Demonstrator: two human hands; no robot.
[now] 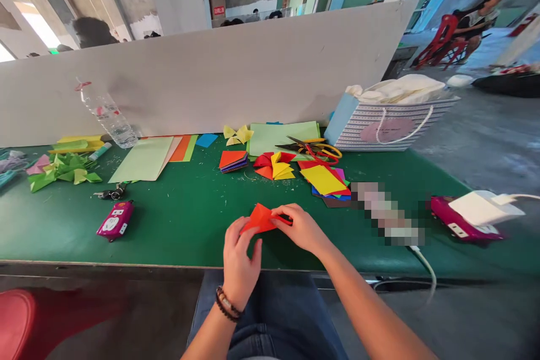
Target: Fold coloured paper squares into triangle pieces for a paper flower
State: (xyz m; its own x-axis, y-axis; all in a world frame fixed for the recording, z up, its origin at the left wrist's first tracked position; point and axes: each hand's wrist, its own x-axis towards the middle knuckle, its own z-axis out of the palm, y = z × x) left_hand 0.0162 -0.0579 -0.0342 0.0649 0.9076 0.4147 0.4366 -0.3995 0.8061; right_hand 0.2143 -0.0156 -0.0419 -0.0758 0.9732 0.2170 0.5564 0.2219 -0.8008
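A folded piece of orange-red paper (260, 217) is held just above the near part of the green table (185, 219). My left hand (239, 259) pinches its lower left corner, fingers closed on it. My right hand (298, 227) grips its right side, fingers curled over the edge. Beyond the hands lie a red-and-yellow folded paper shape (275, 165), a small stack of coloured squares (233, 160) and a yellow sheet on more coloured squares (324, 180).
Scissors (314, 148) lie on a pale green sheet. A striped bag (388, 124) stands at the back right, a plastic bottle (108, 115) at the back left. Green folded pieces (63, 171), keys (110, 193), two magenta devices (116, 220) (459, 222) and a white board wall (211, 73) surround the area.
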